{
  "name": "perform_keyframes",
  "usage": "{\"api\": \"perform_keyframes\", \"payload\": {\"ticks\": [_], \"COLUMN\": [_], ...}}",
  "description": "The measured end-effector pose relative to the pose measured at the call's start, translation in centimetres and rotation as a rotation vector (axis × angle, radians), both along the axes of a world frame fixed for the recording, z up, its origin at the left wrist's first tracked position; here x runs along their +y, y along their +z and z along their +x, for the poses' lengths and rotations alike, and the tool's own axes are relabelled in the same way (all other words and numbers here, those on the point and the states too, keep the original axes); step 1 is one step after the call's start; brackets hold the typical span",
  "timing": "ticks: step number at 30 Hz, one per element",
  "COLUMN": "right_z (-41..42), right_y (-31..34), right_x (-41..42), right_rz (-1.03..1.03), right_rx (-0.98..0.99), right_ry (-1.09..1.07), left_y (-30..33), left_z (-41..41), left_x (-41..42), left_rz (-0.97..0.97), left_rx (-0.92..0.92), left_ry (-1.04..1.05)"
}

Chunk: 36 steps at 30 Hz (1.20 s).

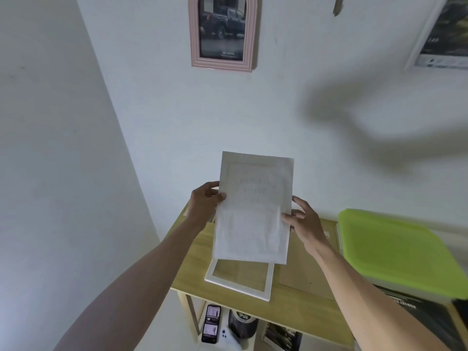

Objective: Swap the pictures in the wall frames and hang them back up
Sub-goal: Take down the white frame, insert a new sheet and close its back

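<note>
I hold a white sheet of paper [253,209], a picture seen from its blank back with faint print showing through, upright above the wooden table [192,262]. My left hand [205,201] grips its left edge and my right hand [304,221] pinches its right edge. Under the sheet, a white rectangular frame [238,281] lies flat on the table, empty, with the wood showing through. A brown backing board [306,269] lies to its right. On the wall above hangs a pink arched frame [222,34] holding a picture of a dark truck.
A lime-green lidded box [395,252] sits on the table's right side above a dark printed sheet [417,317]. A white-framed picture [445,34] hangs at the upper right; a wall hook [338,6] is between the frames. A phone [211,323] lies below the table.
</note>
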State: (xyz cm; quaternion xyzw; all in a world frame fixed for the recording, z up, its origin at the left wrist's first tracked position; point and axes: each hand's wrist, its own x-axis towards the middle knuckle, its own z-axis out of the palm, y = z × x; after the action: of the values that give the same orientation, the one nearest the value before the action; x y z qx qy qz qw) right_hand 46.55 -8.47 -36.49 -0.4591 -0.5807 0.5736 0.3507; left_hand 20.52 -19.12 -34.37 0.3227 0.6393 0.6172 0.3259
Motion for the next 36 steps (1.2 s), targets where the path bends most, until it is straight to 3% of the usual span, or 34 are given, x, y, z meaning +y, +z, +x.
{"api": "perform_keyframes", "payload": {"ticks": [3, 7, 18, 25, 36], "right_z": [0.0, -0.3, -2.1, -3.2, -4.7], "right_y": [-0.8, -2.4, -8.2, -13.0, -16.6], "right_x": [-0.8, -0.9, -0.2, -0.8, 0.7], "right_rz": [-0.037, -0.05, 0.047, -0.031, -0.093], "right_rx": [0.008, -0.04, -0.44, -0.596, -0.925], "right_ry": [-0.03, -0.047, 0.001, 0.022, -0.002], "left_y": [-0.8, -2.6, -6.9, -12.1, -17.7], "left_z": [0.1, 0.0, -2.8, -3.3, -4.5], "left_x": [0.1, 0.3, 2.5, 5.1, 8.1], "left_rz": [-0.094, -0.268, -0.429, -0.599, -0.716], "left_rx": [0.071, 0.363, 0.427, 0.496, 0.541], "left_ry": [-0.067, -0.219, -0.316, -0.429, -0.548]}}
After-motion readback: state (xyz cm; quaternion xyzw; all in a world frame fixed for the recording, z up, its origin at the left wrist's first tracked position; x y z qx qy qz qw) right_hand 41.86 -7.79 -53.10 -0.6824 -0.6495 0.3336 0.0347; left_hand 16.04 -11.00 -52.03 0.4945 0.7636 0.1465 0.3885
